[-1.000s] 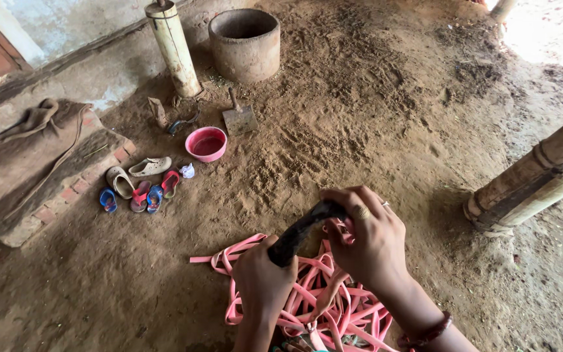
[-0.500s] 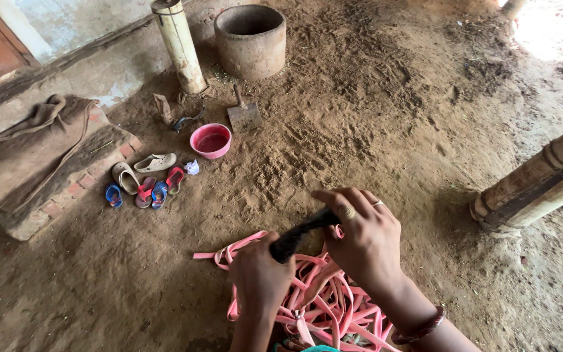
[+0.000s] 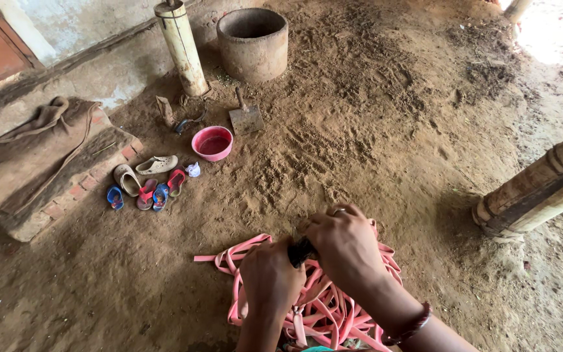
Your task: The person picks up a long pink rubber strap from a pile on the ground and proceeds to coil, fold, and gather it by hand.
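Both hands were closed around a short dark object (image 3: 300, 251), of which only a small black stretch showed between them. The left hand (image 3: 270, 281) was curled into a fist, knuckles up, gripping the near end, its forearm rising straight from the bottom edge of the view. The right hand (image 3: 341, 246) was folded over the far end, fingers wrapped downward and a ring (image 3: 339, 210) showing on one of them; its wrist bent back toward the body and a reddish bangle (image 3: 409, 326) sat on the forearm. The two hands were pressed close, nearly touching, above a tangled heap of pink straps (image 3: 333, 306) lying on the dirt floor (image 3: 373, 130) directly beneath them, one loose strap end trailing to the left.

Farther out, on the left, several small sandals (image 3: 143, 189) in beige, pink and blue lay together at the edge of a low brick ledge (image 3: 66, 195) covered by a brown sack (image 3: 27, 150). Just beyond them stood a pink bowl (image 3: 212, 143), with a small trowel (image 3: 245, 116) beside it. Behind these stood an upright pale cylinder (image 3: 180, 49) and a round concrete ring (image 3: 253, 42), side by side near the wall. On the right a thick bamboo post (image 3: 545, 186) slanted across the ground
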